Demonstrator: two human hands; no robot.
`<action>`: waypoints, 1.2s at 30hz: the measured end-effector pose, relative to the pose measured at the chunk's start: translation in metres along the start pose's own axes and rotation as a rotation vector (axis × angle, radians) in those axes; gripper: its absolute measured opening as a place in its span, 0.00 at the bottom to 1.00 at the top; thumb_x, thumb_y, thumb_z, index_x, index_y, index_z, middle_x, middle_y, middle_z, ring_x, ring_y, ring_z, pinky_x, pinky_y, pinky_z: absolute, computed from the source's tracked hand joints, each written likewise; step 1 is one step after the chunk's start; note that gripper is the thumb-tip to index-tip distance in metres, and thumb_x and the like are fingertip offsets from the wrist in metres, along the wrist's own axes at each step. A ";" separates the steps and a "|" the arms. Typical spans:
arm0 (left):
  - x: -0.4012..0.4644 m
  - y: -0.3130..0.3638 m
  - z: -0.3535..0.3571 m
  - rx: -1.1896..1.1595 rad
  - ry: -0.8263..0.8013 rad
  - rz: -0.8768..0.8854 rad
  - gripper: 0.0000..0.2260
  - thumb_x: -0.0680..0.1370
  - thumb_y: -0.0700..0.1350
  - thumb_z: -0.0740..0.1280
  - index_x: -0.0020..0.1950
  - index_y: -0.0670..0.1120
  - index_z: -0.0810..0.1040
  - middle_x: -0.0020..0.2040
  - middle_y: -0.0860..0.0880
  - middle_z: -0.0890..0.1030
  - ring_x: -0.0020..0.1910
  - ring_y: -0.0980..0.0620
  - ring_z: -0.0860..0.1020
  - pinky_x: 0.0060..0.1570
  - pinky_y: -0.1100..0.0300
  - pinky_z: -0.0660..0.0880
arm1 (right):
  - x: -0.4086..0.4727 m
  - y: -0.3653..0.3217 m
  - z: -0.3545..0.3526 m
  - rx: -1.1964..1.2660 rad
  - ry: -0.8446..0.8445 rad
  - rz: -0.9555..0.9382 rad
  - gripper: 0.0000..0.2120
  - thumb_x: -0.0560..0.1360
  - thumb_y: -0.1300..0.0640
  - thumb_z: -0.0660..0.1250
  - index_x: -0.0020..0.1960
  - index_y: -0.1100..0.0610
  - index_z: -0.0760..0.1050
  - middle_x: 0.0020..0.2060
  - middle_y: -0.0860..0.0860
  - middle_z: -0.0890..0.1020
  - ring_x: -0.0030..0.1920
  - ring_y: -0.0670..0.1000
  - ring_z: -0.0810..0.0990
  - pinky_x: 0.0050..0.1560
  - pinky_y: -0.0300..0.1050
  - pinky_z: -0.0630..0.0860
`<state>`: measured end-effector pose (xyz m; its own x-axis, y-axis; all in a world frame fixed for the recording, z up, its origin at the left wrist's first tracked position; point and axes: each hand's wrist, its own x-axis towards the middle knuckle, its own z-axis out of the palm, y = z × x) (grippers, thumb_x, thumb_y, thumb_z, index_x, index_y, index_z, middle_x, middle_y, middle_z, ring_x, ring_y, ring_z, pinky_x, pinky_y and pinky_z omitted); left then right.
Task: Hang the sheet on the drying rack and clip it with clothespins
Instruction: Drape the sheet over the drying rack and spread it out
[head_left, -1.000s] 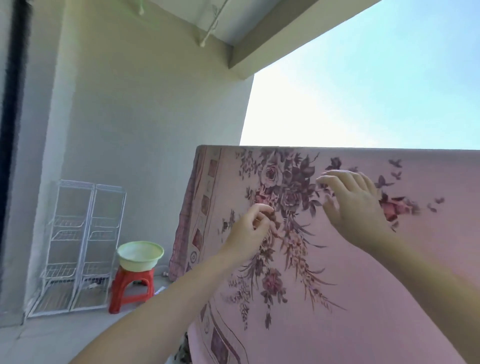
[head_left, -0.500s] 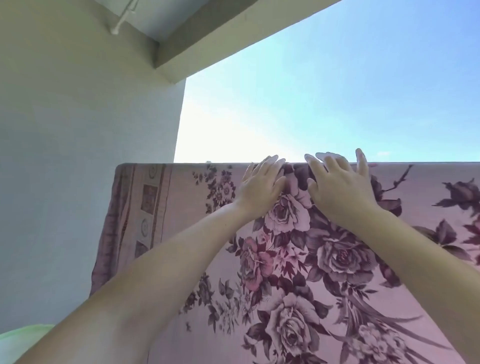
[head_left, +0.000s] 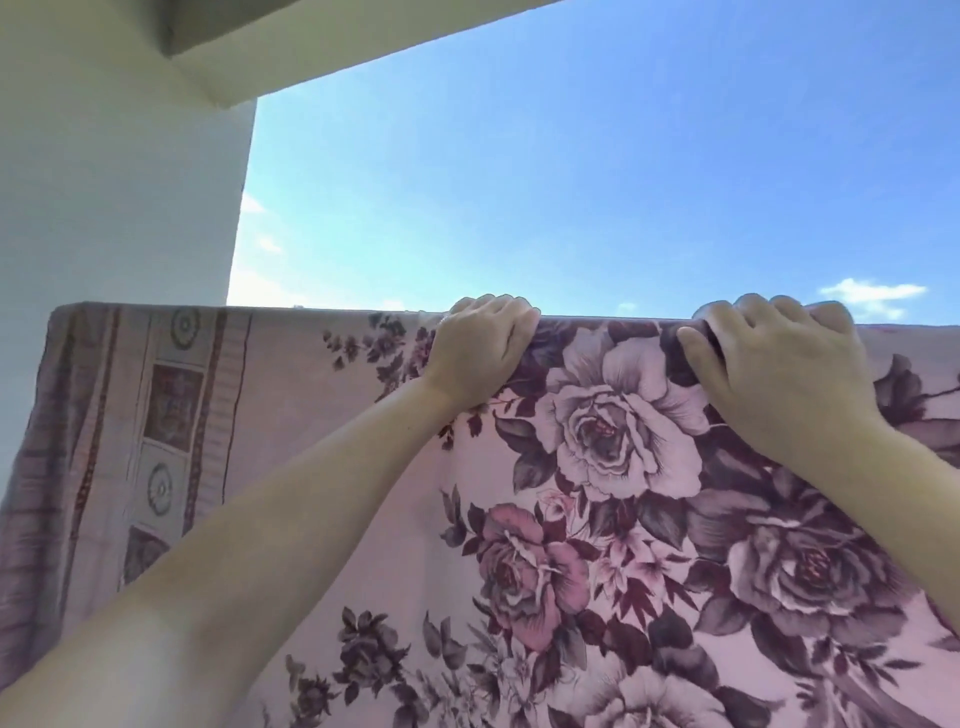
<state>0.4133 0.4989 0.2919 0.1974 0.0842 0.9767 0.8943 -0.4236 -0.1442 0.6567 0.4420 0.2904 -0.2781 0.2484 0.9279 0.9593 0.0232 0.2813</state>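
Observation:
A pink sheet printed with large purple roses hangs over a horizontal bar, which the cloth hides. Its striped border falls at the left edge. My left hand curls over the sheet's top fold, fingers wrapped to the far side. My right hand grips the same fold further right, thumb on the near face and fingers over the top. Both forearms reach up from below. No clothespins are in view.
A white wall rises at the left, with a ceiling beam across the top. Open sky fills the space beyond the sheet's top edge.
Both hands have risen from the sheet's face to its top fold and closed over it, spreading further apart. The camera tilted up, so the rack, stool and basin left the view.

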 end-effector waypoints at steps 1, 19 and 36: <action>-0.002 -0.004 -0.002 -0.021 -0.013 -0.008 0.20 0.79 0.50 0.47 0.44 0.43 0.76 0.35 0.49 0.76 0.36 0.53 0.71 0.45 0.59 0.68 | 0.004 -0.008 -0.003 0.041 -0.006 0.028 0.22 0.79 0.47 0.48 0.50 0.60 0.75 0.41 0.59 0.80 0.43 0.61 0.78 0.49 0.56 0.68; -0.104 -0.365 -0.163 0.101 -0.563 -0.272 0.21 0.81 0.53 0.52 0.72 0.46 0.61 0.73 0.47 0.63 0.73 0.50 0.59 0.71 0.45 0.59 | 0.133 -0.413 0.037 0.187 -0.339 -0.086 0.25 0.79 0.46 0.45 0.73 0.54 0.57 0.69 0.55 0.68 0.69 0.57 0.65 0.71 0.62 0.52; -0.155 -0.713 -0.224 -0.158 -0.052 -1.185 0.25 0.79 0.52 0.54 0.71 0.39 0.59 0.70 0.39 0.66 0.66 0.41 0.67 0.64 0.48 0.68 | 0.271 -0.674 0.092 0.665 -0.219 -0.116 0.14 0.76 0.49 0.62 0.59 0.52 0.76 0.54 0.49 0.80 0.55 0.53 0.76 0.52 0.52 0.75</action>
<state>-0.3444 0.5861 0.2787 -0.6971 0.5317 0.4809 0.4724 -0.1639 0.8660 -0.0607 0.5828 0.3300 -0.4314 0.3956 0.8108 0.7694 0.6306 0.1017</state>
